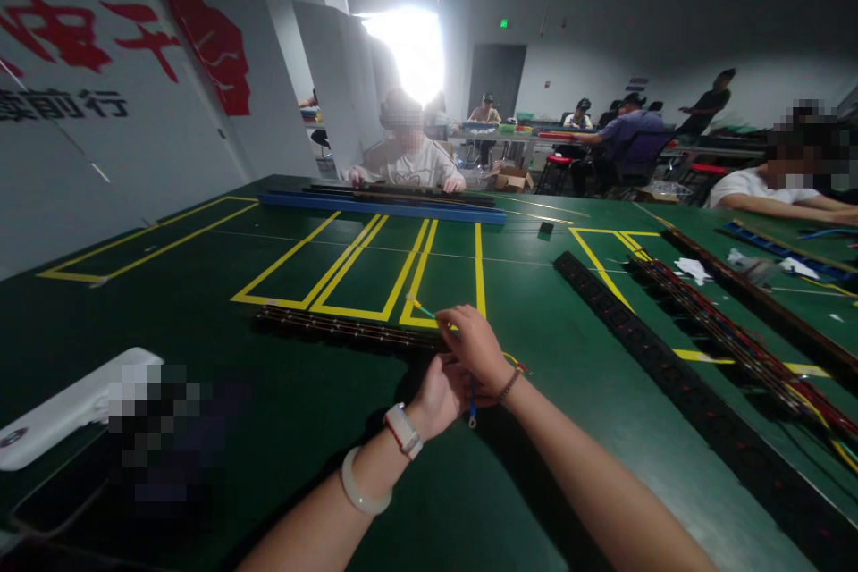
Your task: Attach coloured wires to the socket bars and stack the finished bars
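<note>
My right hand (474, 341) is closed in a pinch on a green-and-yellow wire (424, 310), whose tip with a small terminal points up and left. Just below it my left hand (443, 391), palm up with fingers curled, closes around the near end of a long dark strip with thin metal conductors (349, 331); the right hand partly hides its fingers. From between the hands hangs a blue wire with a ring terminal (473, 416). A red-and-yellow wire end (519, 364) sticks out past my right wrist.
Yellow tape outlines (355, 315) mark the green table. A black socket strip (643, 335) and a wired strip bundle (730, 331) lie to the right. At left are a white device (80, 407) and a blurred patch. Across the table, a person (408, 156) sits behind a blue channel (382, 207).
</note>
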`<control>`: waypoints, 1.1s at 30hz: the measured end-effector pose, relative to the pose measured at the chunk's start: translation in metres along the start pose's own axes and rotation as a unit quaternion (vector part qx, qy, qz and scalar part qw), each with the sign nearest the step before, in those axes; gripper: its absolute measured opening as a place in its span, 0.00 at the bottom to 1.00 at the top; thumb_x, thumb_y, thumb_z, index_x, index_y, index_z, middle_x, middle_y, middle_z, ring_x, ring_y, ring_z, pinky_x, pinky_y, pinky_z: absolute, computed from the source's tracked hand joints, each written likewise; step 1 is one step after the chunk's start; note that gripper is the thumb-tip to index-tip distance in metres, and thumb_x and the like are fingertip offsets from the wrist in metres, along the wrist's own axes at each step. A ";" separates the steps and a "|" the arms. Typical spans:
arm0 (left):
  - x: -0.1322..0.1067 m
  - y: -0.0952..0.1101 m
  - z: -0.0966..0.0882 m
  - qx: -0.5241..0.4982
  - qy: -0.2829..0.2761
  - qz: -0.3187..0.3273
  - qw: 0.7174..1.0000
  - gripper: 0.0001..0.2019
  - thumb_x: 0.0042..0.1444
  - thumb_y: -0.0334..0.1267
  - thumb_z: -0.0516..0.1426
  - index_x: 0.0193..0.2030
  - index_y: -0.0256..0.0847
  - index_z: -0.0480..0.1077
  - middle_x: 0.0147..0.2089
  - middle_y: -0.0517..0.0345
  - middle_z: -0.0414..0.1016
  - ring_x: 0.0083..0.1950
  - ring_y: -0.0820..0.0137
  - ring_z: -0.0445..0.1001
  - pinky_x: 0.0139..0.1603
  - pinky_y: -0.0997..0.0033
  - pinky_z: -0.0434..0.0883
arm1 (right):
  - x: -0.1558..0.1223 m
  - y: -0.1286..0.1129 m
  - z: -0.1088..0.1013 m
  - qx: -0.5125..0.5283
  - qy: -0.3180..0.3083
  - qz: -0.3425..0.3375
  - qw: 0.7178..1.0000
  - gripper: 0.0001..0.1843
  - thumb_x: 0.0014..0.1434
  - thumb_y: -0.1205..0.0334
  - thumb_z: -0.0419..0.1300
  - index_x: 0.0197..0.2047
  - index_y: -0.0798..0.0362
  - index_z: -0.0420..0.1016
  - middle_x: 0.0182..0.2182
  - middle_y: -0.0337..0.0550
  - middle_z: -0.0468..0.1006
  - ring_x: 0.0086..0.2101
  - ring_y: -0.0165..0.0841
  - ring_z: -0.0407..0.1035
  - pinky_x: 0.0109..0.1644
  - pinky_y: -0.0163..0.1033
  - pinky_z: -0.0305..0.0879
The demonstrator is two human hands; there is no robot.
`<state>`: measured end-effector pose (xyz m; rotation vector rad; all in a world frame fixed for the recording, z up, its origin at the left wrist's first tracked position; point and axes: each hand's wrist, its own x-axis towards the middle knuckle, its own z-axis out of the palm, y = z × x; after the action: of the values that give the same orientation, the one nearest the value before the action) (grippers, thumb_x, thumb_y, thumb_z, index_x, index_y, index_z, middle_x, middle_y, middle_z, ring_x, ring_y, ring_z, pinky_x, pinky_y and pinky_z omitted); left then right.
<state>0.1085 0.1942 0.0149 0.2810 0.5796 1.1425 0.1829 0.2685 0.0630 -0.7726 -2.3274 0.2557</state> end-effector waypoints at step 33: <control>-0.006 0.005 0.003 0.459 0.112 0.031 0.881 0.14 0.58 0.47 0.52 0.37 0.36 0.67 0.22 0.65 0.64 0.17 0.78 0.61 0.19 0.78 0.56 | -0.092 0.070 -0.031 -0.112 -0.097 0.083 0.985 0.13 0.65 0.59 0.51 0.44 0.50 0.76 0.32 0.43 0.74 0.35 0.32 0.66 0.40 0.35 0.58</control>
<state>0.1049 0.1907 0.0214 0.9946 1.3155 0.8912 0.2909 0.2695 0.0119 -1.0991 -2.5058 0.1486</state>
